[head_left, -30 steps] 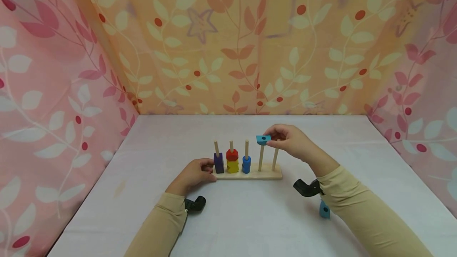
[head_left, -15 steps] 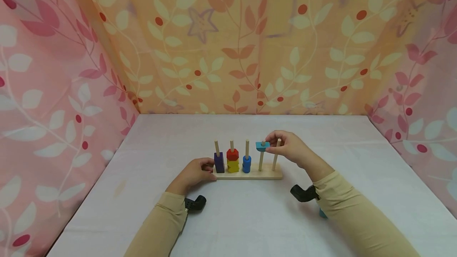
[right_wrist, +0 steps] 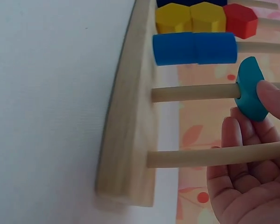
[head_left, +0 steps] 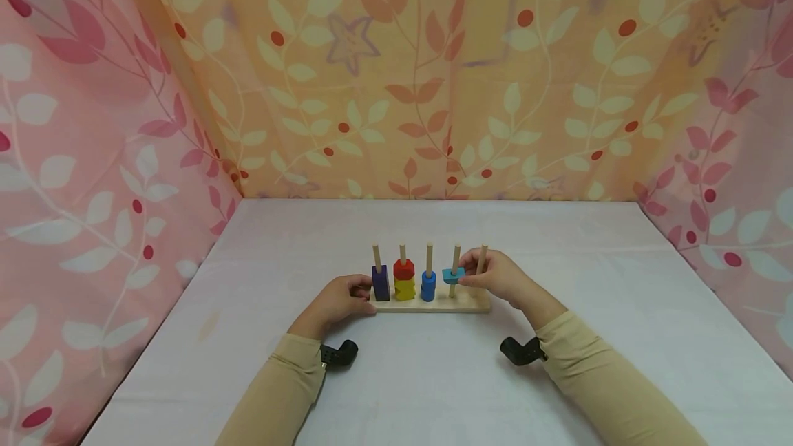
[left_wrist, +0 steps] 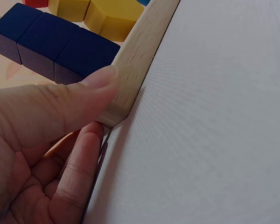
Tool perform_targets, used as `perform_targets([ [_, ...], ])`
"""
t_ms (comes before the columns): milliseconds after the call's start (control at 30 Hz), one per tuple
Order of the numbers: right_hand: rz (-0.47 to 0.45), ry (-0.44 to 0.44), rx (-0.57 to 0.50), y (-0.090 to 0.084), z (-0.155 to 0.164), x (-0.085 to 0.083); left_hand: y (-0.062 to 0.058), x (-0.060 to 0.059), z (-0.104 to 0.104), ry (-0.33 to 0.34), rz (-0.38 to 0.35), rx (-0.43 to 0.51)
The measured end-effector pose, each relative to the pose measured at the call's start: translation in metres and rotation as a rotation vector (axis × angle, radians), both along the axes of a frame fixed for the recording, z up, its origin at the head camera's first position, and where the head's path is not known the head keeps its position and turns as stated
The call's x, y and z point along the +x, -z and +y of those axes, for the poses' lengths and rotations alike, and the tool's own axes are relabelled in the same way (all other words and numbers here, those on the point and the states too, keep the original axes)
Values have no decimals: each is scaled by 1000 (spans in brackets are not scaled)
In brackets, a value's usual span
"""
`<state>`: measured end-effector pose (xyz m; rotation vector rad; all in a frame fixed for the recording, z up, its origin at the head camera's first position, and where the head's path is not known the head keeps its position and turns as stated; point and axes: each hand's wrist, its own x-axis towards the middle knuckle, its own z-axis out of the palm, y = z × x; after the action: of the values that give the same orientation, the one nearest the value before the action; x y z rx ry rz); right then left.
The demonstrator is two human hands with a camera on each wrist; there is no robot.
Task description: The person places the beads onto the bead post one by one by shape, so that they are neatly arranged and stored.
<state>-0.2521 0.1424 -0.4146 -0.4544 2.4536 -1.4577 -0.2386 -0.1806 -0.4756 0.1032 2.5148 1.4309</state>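
A wooden base (head_left: 434, 305) with five upright pegs stands mid-table. From the left, the pegs carry dark blue blocks (head_left: 380, 283), a red block (head_left: 403, 269) on a yellow one (head_left: 404, 288), and blue cylinders (head_left: 428, 285). A teal piece (head_left: 453, 274) sits partway down the fourth peg. My right hand (head_left: 467, 272) pinches that teal piece (right_wrist: 248, 91) between thumb and fingers. The fifth peg (right_wrist: 214, 156) is bare. My left hand (head_left: 362, 289) grips the base's left end (left_wrist: 140, 60), thumb (left_wrist: 60, 107) on top beside the dark blue blocks (left_wrist: 51, 46).
The white table (head_left: 434, 391) is walled on three sides by leaf-patterned curtains (head_left: 434, 88). Black wrist-camera mounts (head_left: 337, 354) (head_left: 520, 351) sit on both beige sleeves near the table surface.
My right hand has lowered the teal piece from above the fourth peg onto it and partway down. The left hand has stayed on the base's end.
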Motion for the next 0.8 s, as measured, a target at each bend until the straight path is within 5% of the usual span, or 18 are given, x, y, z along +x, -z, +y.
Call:
perform_targets([
  [333,-20,-14,12,25,-1,-4,1,-1,0,-2,3,-13],
  [800,-48,-35,69,31,-3,-8,2,-2,0,-9,-1,2],
])
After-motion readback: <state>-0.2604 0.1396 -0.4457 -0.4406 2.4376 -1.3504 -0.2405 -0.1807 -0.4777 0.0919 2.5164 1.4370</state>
